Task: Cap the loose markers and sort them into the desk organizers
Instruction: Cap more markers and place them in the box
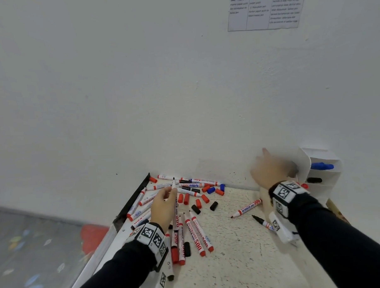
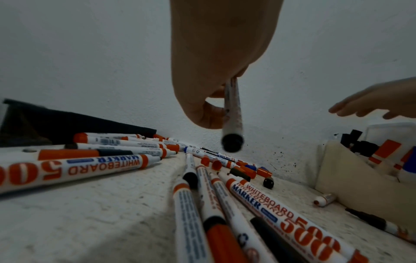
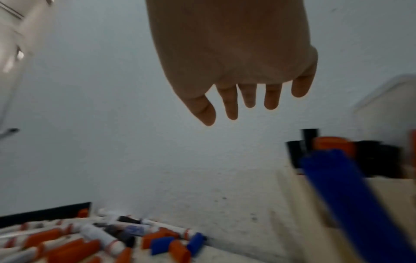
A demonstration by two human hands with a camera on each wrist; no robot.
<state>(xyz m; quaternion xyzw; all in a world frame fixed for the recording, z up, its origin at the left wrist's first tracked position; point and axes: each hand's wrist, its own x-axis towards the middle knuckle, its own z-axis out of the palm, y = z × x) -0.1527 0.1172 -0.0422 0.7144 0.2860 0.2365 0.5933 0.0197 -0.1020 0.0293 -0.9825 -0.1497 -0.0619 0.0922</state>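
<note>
Black-tipped marker (image 1: 175, 200) pinched in the left hand (image 1: 163, 207) above the pile of markers (image 1: 188, 234) on the surface (image 1: 242, 256); right hand (image 1: 269, 169), fingers spread and empty, hovers by the organizer (image 1: 321, 178).

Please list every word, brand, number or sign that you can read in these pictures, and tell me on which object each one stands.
"WHITEBOARD MARKER 500": on the red-banded marker lying on the table, left wrist view.
"WHITEBOARD MARKER 500": also on the marker at the left.
"MARKER 500": on the lone red marker, head view.
"Artline 500": upside down on a marker by the wall.
Paper sheet on the wall: printed table, too blurred to read.
Wrist bands: square code patterns, no words.
</note>
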